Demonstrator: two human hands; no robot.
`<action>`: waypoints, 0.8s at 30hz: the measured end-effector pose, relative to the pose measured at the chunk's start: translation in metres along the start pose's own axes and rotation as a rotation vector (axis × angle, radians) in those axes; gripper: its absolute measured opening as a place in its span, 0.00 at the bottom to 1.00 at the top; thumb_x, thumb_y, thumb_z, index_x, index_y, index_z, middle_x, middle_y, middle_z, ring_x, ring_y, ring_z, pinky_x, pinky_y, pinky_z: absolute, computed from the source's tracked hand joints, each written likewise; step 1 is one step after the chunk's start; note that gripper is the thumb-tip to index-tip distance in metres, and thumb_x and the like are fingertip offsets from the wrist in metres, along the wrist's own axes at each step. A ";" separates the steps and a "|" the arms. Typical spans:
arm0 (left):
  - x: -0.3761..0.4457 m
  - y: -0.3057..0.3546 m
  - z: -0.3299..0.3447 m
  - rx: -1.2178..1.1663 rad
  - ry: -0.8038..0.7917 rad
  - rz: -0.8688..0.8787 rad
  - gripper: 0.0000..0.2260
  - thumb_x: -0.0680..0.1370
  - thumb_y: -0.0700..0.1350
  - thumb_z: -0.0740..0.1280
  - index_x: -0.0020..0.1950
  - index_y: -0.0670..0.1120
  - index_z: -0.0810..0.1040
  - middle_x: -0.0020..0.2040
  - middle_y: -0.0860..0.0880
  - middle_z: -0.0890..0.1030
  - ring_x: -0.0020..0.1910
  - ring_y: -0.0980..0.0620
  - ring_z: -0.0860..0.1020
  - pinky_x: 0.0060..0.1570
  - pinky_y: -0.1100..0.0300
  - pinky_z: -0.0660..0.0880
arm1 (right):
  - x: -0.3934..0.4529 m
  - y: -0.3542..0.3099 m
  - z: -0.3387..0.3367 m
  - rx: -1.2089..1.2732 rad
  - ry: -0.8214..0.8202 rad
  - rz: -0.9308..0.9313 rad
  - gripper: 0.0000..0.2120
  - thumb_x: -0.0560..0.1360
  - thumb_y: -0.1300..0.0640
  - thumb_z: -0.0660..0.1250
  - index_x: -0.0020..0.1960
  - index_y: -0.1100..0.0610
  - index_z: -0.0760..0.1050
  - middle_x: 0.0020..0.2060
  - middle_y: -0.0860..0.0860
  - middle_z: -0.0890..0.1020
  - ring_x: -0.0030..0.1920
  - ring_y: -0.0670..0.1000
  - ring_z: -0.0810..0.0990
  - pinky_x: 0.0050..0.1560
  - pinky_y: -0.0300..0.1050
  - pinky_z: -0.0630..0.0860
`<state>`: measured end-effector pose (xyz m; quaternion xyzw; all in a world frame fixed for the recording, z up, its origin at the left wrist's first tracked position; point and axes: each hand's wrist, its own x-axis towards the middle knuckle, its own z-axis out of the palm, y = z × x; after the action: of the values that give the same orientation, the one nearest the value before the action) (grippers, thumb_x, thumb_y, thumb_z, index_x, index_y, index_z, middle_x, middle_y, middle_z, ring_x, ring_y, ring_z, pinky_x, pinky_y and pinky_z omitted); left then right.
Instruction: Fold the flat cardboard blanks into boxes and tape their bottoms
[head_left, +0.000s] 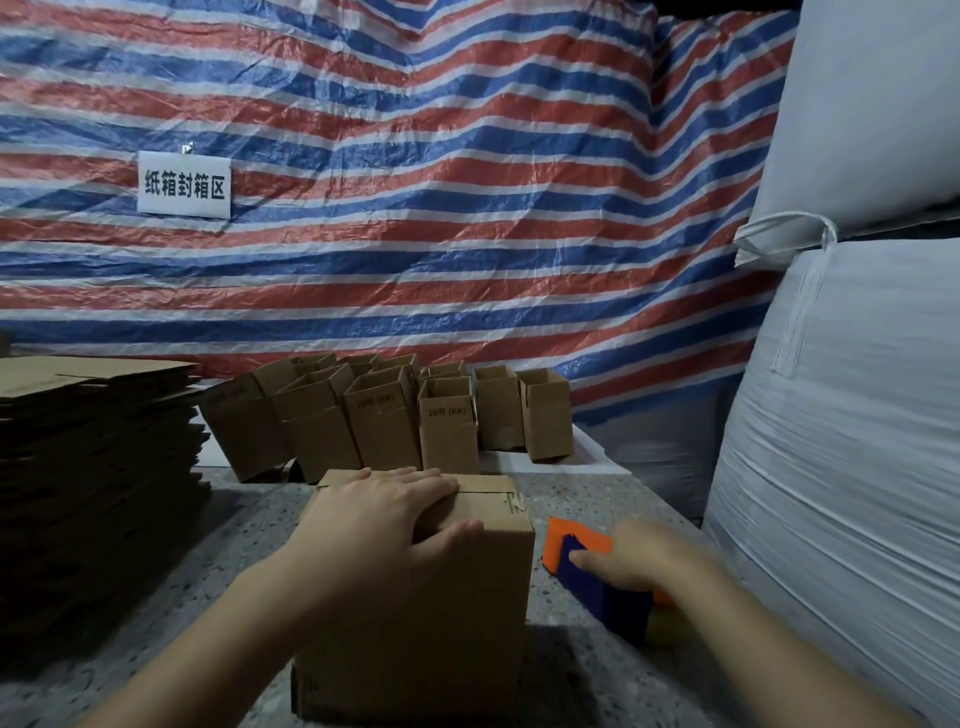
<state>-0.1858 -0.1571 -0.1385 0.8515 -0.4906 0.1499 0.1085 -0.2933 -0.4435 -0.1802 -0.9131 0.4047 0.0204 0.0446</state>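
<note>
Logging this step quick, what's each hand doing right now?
Left hand: open, pressing flat on the folded flaps of the box.
Right hand: fingers curled round the orange and blue tape dispenser on the table.

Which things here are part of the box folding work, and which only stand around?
Job: box under left hand; tape dispenser at right hand; flat cardboard stack; folded boxes.
Around: striped tarp; white sacks; sign.

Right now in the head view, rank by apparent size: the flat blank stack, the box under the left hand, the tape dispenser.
1. Flat blank stack, though partly cropped.
2. Box under the left hand, enlarged by nearness.
3. Tape dispenser, partly covered by the right hand.
</note>
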 end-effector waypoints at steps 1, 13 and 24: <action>0.000 0.000 0.000 0.001 0.000 0.000 0.45 0.65 0.78 0.33 0.76 0.63 0.60 0.76 0.61 0.65 0.75 0.58 0.63 0.75 0.50 0.56 | 0.003 0.000 0.006 -0.008 -0.008 0.007 0.29 0.74 0.29 0.62 0.57 0.53 0.75 0.43 0.48 0.78 0.45 0.48 0.79 0.43 0.43 0.74; 0.001 -0.001 0.003 -0.003 0.030 0.016 0.43 0.66 0.77 0.35 0.76 0.63 0.61 0.76 0.61 0.65 0.75 0.59 0.62 0.74 0.53 0.57 | 0.006 -0.003 0.042 0.029 0.139 0.017 0.23 0.77 0.36 0.64 0.60 0.54 0.75 0.45 0.48 0.76 0.44 0.48 0.76 0.37 0.41 0.71; 0.002 -0.003 0.005 -0.052 0.069 0.043 0.42 0.69 0.74 0.30 0.75 0.62 0.62 0.76 0.60 0.66 0.74 0.59 0.63 0.72 0.56 0.59 | -0.015 -0.008 -0.022 0.760 0.330 -0.199 0.20 0.80 0.42 0.64 0.41 0.57 0.79 0.29 0.52 0.83 0.33 0.53 0.82 0.32 0.45 0.73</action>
<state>-0.1815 -0.1592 -0.1426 0.8319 -0.5086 0.1687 0.1444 -0.2976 -0.4289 -0.1564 -0.8573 0.2953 -0.2810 0.3144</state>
